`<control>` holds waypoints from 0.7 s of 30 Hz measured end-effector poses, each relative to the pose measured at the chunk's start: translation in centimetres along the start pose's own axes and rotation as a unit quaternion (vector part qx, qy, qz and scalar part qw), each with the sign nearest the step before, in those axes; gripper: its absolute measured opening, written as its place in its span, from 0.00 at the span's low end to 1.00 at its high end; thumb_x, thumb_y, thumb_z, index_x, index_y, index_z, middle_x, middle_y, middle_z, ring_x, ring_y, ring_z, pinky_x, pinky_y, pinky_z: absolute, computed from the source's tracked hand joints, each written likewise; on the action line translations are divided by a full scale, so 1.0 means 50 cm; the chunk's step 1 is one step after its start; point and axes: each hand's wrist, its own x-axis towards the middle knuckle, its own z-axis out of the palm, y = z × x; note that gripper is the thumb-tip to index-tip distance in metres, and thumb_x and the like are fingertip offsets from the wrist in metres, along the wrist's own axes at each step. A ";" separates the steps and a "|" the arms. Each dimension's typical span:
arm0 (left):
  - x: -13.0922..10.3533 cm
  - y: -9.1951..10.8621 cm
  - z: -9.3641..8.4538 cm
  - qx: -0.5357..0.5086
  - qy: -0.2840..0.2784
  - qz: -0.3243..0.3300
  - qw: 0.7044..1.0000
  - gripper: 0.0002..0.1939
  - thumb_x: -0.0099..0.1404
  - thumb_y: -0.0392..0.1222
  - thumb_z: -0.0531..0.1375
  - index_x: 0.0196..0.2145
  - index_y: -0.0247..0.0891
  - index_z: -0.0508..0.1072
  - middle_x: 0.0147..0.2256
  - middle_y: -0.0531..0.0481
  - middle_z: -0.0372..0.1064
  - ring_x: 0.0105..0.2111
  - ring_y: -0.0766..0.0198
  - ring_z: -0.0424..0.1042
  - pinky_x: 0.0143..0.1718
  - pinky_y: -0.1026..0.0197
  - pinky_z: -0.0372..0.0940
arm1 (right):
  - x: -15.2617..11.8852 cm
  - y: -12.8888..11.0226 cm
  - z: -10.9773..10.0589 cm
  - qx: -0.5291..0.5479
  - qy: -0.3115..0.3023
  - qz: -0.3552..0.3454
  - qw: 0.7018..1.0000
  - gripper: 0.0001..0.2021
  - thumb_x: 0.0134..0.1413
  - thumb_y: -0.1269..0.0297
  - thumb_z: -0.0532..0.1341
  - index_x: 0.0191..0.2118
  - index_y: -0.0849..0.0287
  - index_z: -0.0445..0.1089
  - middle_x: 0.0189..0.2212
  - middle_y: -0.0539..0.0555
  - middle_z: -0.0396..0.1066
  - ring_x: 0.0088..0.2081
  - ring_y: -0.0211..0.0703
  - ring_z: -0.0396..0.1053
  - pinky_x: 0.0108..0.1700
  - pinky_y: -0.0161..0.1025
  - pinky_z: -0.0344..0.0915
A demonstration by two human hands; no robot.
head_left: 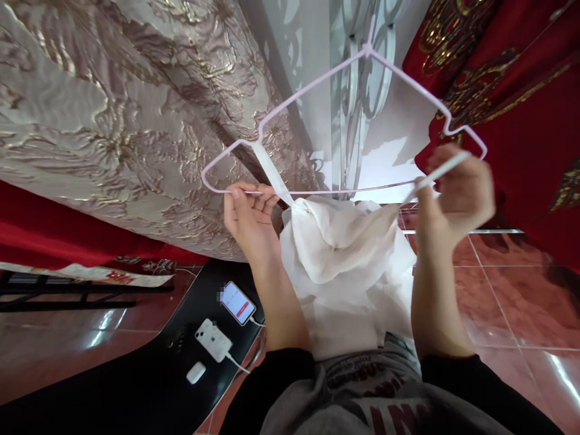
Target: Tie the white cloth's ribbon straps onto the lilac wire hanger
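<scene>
A light purple clothes hanger point(312, 89) hangs upright before me. My left hand point(251, 211) pinches its lower bar near the left end, thumb in front and fingers behind. One strap point(270, 169) of a white garment point(344, 241) is looped over the hanger's left notch. The garment drapes down between my forearms. At the hanger's right end, my right hand point(453, 199) is slightly blurred and closed on the other strap point(437, 172), which is stretched up toward the bar. Whether that strap touches the hanger I cannot tell.
Embossed beige-gold curtain fabric point(136, 121) fills the left, and red cloth with gold embroidery point(512, 90) the right. White ornamental metalwork point(356, 109) stands behind the hanger. A black bench point(154, 368) holds a lit phone point(238, 303), a white phone point(212, 340) and a small white case point(196, 373).
</scene>
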 end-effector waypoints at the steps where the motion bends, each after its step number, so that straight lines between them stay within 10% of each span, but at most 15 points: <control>1: 0.007 0.001 -0.003 0.003 -0.001 0.000 1.000 0.16 0.73 0.55 0.65 0.35 0.42 0.71 0.30 0.52 0.76 0.30 0.65 0.78 0.37 0.64 0.75 | 0.012 0.018 -0.015 0.003 0.074 -0.020 0.997 0.18 0.58 0.60 0.72 0.54 0.49 0.79 0.49 0.54 0.78 0.50 0.47 0.78 0.52 0.48 0.74; 4: 0.021 0.001 -0.008 0.015 -0.011 -0.011 1.000 0.17 0.73 0.55 0.65 0.35 0.42 0.69 0.29 0.52 0.75 0.29 0.65 0.77 0.36 0.63 0.74 | 0.060 0.055 -0.056 0.005 0.130 -0.058 0.990 0.17 0.56 0.56 0.74 0.51 0.50 0.82 0.48 0.53 0.81 0.50 0.44 0.79 0.57 0.48 0.71; 10: 0.019 -0.006 -0.002 0.009 0.002 -0.010 1.000 0.17 0.73 0.56 0.64 0.34 0.42 0.67 0.27 0.53 0.74 0.26 0.66 0.77 0.32 0.65 0.73 | 0.131 0.018 -0.070 -0.045 -0.086 0.072 0.993 0.07 0.53 0.62 0.74 0.33 0.61 0.83 0.25 0.55 0.77 0.28 0.36 0.73 0.32 0.38 0.65; 21: 0.024 -0.010 -0.001 0.014 0.007 -0.024 1.000 0.20 0.67 0.59 0.68 0.33 0.42 0.67 0.26 0.53 0.73 0.25 0.65 0.75 0.29 0.65 0.71 | 0.150 -0.060 -0.048 -0.110 -0.204 0.041 0.972 0.08 0.52 0.67 0.71 0.40 0.56 0.80 0.39 0.56 0.79 0.40 0.44 0.76 0.46 0.46 0.71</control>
